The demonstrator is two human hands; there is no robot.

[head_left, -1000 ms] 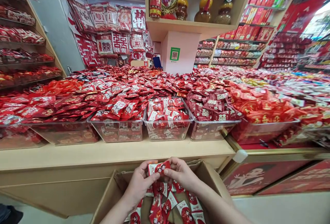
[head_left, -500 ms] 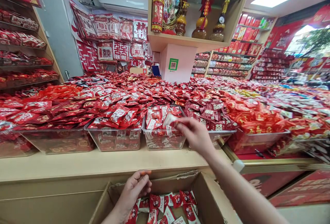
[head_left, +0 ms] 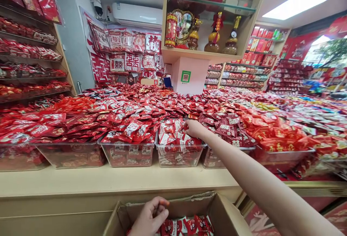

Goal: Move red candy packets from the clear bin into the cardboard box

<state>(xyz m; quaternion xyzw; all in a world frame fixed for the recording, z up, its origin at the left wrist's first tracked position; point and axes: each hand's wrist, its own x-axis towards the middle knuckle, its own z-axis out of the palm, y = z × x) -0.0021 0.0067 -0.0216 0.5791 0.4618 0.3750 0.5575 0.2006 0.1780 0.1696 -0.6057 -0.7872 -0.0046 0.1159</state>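
Brown cardboard makes the box [head_left: 230,212] right below me, and small red and white packets [head_left: 191,225] lie in it. My left hand [head_left: 153,216] hangs over its left side, fingers loosely bent, with a gap by the thumb. I see nothing in it. Next comes the pale tabletop [head_left: 89,181], with see-through bins along it. My right hand [head_left: 193,129] reaches over to the middle bin [head_left: 179,158], to the right side of it. Its fingers bend down onto the bin's own red and white packets [head_left: 166,129]. The tips are hidden, so I can't tell if they pinch one.

To do this bit well, I think I should lay a packet flat, in line with its neighbours, and press softly so the pile won't slide. I should keep my wrist off the dark red packets [head_left: 225,120] next door too. Behind them is a big red heap [head_left: 135,107], and then a pale post [head_left: 199,66] with a green sign [head_left: 185,76].

Half a second ago my left hand was over the box as well. My right hand was nearer the bin's front, with one packet pinched in plain sight. Now it is further in, and no packet sticks out. More of the high shelf [head_left: 211,5] shows now.
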